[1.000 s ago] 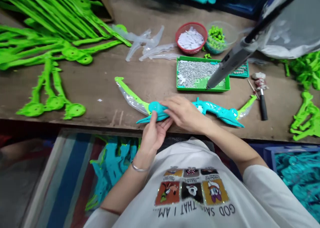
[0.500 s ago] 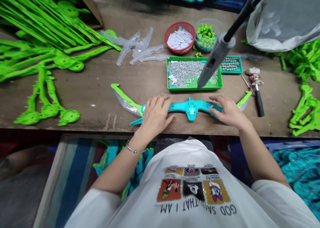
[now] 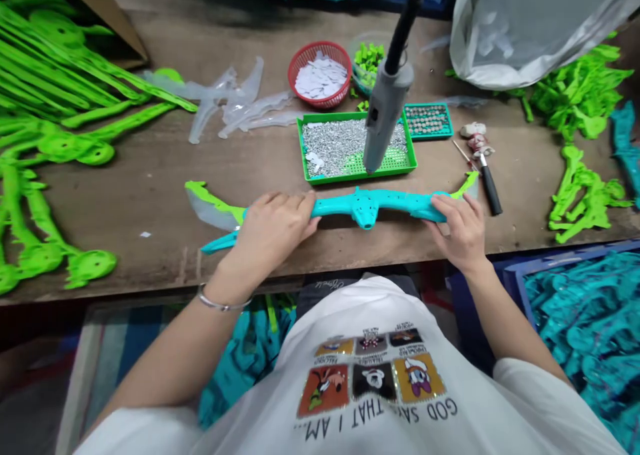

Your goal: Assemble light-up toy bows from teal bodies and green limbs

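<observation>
A turquoise toy bow [image 3: 336,206] lies across the workbench in front of me, with a raised, head-like piece at its centre. Lime-green tips with clear plastic blades stick out at both ends. My left hand [image 3: 273,232] is wrapped over the left limb, its thumb along the near side. At the other end, my right hand [image 3: 459,230] grips the right limb with fingers on top and thumb underneath. A grey electric screwdriver [image 3: 384,108] hangs above the bow, its tip over a green tray [image 3: 305,155] of small screws.
A red basket [image 3: 292,85] of white pieces and a tub of green parts [image 3: 369,62] stand behind the tray. Right of it are a turquoise tray [image 3: 427,134] and a black-handled hammer [image 3: 490,185]. Green parts [image 3: 60,145] pile up at left; a white sack [image 3: 475,62] stands back right.
My right hand has closed around the bow's right limb, where it hovered with fingers spread before. The view has turned, so bench items appear further left.
</observation>
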A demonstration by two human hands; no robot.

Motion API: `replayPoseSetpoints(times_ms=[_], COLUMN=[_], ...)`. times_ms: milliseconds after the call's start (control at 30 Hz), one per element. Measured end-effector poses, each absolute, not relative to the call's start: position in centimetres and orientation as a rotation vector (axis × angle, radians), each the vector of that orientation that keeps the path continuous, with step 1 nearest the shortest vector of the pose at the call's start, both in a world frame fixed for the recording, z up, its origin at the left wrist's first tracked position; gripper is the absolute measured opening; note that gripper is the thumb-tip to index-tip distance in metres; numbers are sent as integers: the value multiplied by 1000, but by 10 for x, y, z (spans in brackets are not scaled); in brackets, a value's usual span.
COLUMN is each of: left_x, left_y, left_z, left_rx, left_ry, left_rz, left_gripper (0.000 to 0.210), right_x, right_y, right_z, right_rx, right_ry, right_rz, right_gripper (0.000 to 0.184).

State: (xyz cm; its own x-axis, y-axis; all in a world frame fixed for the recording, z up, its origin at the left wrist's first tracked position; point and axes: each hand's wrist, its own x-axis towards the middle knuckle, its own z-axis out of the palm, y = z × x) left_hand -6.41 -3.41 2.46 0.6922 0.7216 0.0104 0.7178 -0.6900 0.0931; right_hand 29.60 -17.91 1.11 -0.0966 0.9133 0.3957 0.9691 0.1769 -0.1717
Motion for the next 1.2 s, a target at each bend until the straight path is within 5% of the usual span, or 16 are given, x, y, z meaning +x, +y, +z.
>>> replayPoseSetpoints(times_ms=[167,333,600,900,1067,1200], left_x=[-76,-109,-163,-148,-149,-147], left_y=[-10,-19,-18,-13,-24,-34], left_z=[51,74,64,40,48,62], left_rx=[2839,2728,2830,2970,2970,2969], left_ry=[1224,1339,1159,1341,1391,1424], left_rz=[-107,135,651,789,685,249], left_gripper=[62,89,40,30,28,40], right_x=[311,322,337,334,330,308], right_y=[-167,-157,-135,-134,-140,-159], right_z=[34,49,57,57,51,29], right_rx=[-1792,-1715,-1467,-1391,-1412,-1387], right_ry=[-1963,-2043,-2092,-2073,-2031,-2000], right_rz=[-172,-201,-243,-181,-172,-120], right_gripper=[24,17,29,39,42,38])
